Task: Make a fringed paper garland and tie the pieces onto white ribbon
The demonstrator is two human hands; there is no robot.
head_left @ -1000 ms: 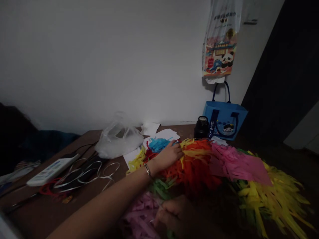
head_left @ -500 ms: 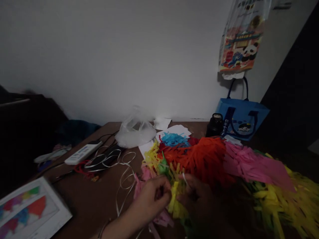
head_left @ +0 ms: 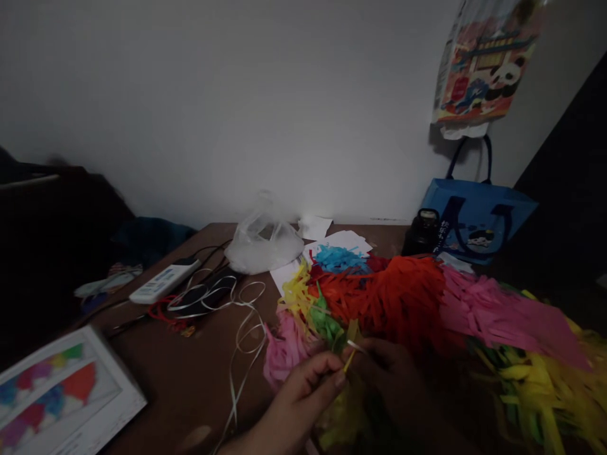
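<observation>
My left hand is closed in a pinch on a thin yellow paper strip, low in the middle of the view. Close against it on the right, my right hand is in dark shadow with its fingers curled. A short piece of white ribbon sticks out at its fingertips. Below both hands hangs dim yellow tissue fringe. Just beyond my fingers lie green fringe, pink fringe and a large orange-red bunch.
Loose white ribbon trails over the brown table. A power strip, a clear plastic bag and a printed white box lie left. Pink paper, a black bottle and a blue bag are right.
My hands have drawn closer together, and the left fingers now pinch the yellow strip. The wide yellow fringe between them has dropped lower. The view has shifted slightly left.
</observation>
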